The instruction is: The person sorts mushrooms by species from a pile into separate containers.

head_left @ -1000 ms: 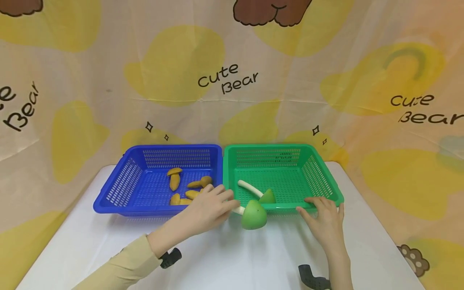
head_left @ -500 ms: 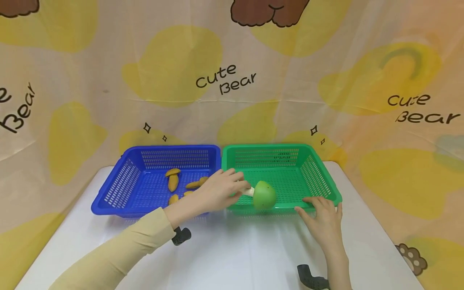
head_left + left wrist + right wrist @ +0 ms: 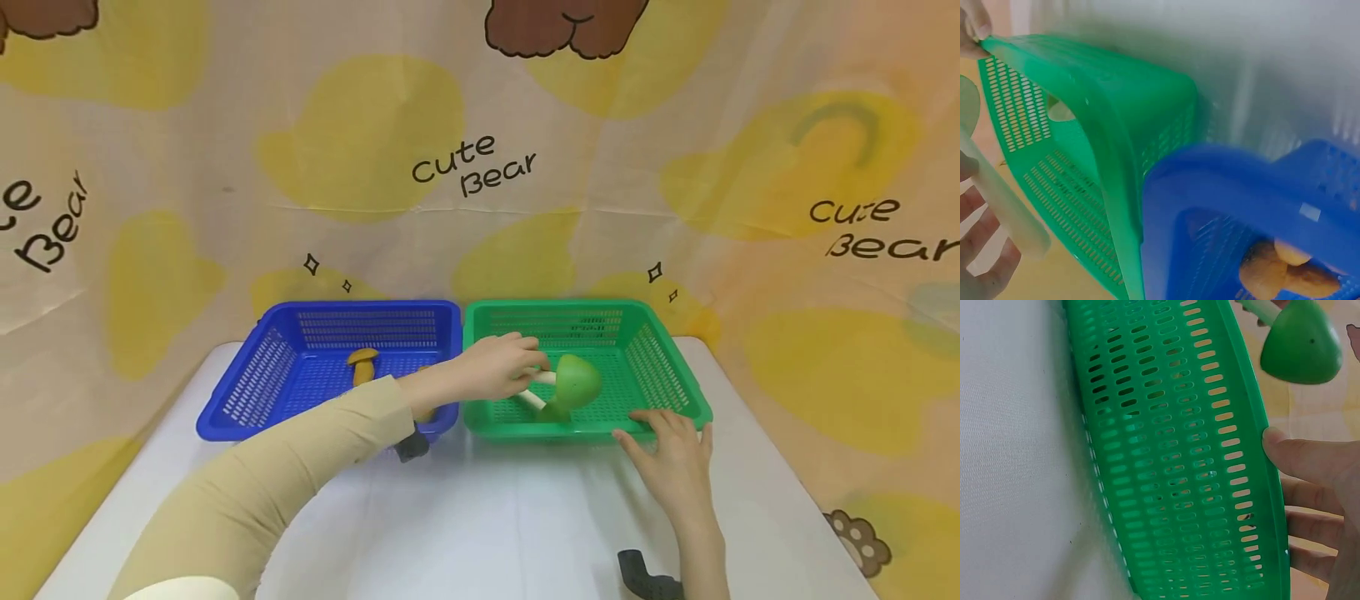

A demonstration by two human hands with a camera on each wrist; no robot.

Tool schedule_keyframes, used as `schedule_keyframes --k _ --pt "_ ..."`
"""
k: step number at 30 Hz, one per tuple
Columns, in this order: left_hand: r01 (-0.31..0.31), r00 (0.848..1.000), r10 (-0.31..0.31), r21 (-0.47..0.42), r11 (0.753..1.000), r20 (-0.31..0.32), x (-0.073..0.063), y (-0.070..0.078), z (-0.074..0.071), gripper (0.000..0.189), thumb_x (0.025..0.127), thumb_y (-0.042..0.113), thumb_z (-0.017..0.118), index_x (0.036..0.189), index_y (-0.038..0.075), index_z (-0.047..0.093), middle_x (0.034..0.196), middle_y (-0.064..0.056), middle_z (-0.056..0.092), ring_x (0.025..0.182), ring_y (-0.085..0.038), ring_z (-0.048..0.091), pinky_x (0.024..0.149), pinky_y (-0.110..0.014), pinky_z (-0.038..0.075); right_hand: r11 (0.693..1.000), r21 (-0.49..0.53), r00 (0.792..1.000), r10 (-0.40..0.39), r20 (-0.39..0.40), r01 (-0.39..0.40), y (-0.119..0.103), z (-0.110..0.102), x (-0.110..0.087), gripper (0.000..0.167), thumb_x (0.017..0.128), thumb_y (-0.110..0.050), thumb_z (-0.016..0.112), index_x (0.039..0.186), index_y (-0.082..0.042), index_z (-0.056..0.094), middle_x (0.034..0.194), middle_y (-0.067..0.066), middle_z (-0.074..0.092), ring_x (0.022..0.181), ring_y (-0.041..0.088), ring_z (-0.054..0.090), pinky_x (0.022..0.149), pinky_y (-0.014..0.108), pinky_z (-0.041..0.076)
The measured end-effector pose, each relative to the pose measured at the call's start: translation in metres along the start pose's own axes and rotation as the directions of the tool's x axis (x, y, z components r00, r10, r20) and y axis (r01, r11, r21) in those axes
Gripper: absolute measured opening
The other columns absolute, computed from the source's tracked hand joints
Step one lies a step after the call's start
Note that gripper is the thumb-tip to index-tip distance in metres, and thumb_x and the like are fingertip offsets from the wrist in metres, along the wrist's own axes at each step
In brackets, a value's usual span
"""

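Observation:
My left hand (image 3: pixel 498 367) pinches the pale stem of a green-capped toy mushroom (image 3: pixel 577 382) over the green basket (image 3: pixel 551 430). The cap points right; in the right wrist view this mushroom (image 3: pixel 1304 347) shows above the basket's rim. A second green-capped mushroom (image 3: pixel 532 400) lies inside the basket, partly hidden behind the held one. My right hand (image 3: pixel 671 454) grips the front rim near the right corner, thumb outside and fingers over the inner side. In the left wrist view the held stem (image 3: pixel 1010 206) runs beside the fingers (image 3: pixel 982 234).
A blue basket (image 3: pixel 225 429) stands against the green one's left side. Brown toy mushrooms (image 3: pixel 1288 275) lie in it, partly covered by my left forearm in the head view. Both baskets are on a white table (image 3: pixel 480 517), with a printed curtain (image 3: pixel 375 142) behind.
My left hand has carried the green-capped mushroom up and to the right, from in front of the baskets to over the green basket. The right hand has stayed on the rim.

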State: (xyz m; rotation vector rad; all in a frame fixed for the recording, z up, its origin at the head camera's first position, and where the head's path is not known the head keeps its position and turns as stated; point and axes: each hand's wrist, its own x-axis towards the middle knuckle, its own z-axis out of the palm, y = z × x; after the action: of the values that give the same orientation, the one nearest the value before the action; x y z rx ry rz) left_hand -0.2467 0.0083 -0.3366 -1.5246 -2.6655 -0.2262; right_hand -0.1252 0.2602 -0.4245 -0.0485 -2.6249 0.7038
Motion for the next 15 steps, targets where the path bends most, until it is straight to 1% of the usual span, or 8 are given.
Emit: schedule_keyframes --k 4,7,9,11,13,15 --pt "0.021 0.997 -0.023 0.029 0.999 0.075 0.014 -0.003 0.003 0.026 0.093 0.008 0.055 0.113 0.018 0.067 0.100 0.001 0.062 0.081 -0.016 0.052 0.058 -0.019 0.038 1.000 0.007 1.000 0.002 -0.001 -0.002 0.001 0.000 -0.001 0.037 0.084 -0.031 0.073 0.110 -0.006 0.066 0.116 0.021 0.063 0.119 0.043 0.045 0.108 0.076 0.004" --pt "0.049 0.991 -0.054 0.042 0.998 0.125 0.024 -0.008 0.008 0.027 0.094 0.009 0.055 0.115 0.019 0.067 0.104 0.001 0.063 0.087 -0.016 0.056 0.062 -0.020 0.044 1.000 0.011 1.000 0.000 0.000 0.000 0.002 0.000 -0.001 0.037 0.084 -0.031 0.073 0.110 -0.005 0.066 0.116 0.021 0.064 0.119 0.043 0.045 0.108 0.077 0.004" --pt "0.070 0.985 -0.073 0.024 0.997 0.158 0.030 -0.011 0.011 0.027 0.094 0.009 0.054 0.115 0.018 0.067 0.106 0.000 0.063 0.091 -0.017 0.059 0.066 -0.022 0.048 1.000 0.008 1.000 -0.001 -0.001 0.001 0.002 0.001 -0.001 0.037 0.084 -0.031 0.073 0.110 -0.005 0.066 0.116 0.021 0.064 0.118 0.043 0.045 0.108 0.077 0.005" --pt "0.093 0.976 -0.090 -0.005 0.996 0.198 0.036 -0.015 0.015 0.026 0.095 0.009 0.053 0.116 0.017 0.067 0.107 -0.001 0.063 0.094 -0.017 0.061 0.072 -0.025 0.051 1.000 0.006 1.000 -0.003 -0.004 0.003 0.002 0.001 -0.001 0.037 0.084 -0.030 0.073 0.110 -0.005 0.066 0.116 0.021 0.064 0.118 0.043 0.045 0.108 0.077 0.005" --pt "0.116 0.965 -0.106 -0.027 0.993 0.241 0.042 -0.019 0.018 0.026 0.097 0.010 0.052 0.117 0.016 0.066 0.109 -0.002 0.063 0.096 -0.016 0.061 0.077 -0.026 0.052 1.000 0.003 1.000 -0.005 -0.007 0.005 0.002 0.001 0.000 0.037 0.084 -0.030 0.073 0.109 -0.005 0.066 0.115 0.021 0.064 0.118 0.043 0.045 0.108 0.077 0.005" --pt "0.142 0.949 -0.124 -0.044 0.989 0.290 0.047 -0.022 0.022 0.025 0.098 0.011 0.050 0.118 0.016 0.066 0.110 -0.003 0.063 0.095 -0.016 0.060 0.081 -0.027 0.050 1.000 -0.001 1.000 -0.009 -0.008 0.009 0.001 0.000 -0.001 0.036 0.084 -0.030 0.073 0.109 -0.005 0.066 0.115 0.022 0.064 0.117 0.044 0.045 0.107 0.077 0.006"
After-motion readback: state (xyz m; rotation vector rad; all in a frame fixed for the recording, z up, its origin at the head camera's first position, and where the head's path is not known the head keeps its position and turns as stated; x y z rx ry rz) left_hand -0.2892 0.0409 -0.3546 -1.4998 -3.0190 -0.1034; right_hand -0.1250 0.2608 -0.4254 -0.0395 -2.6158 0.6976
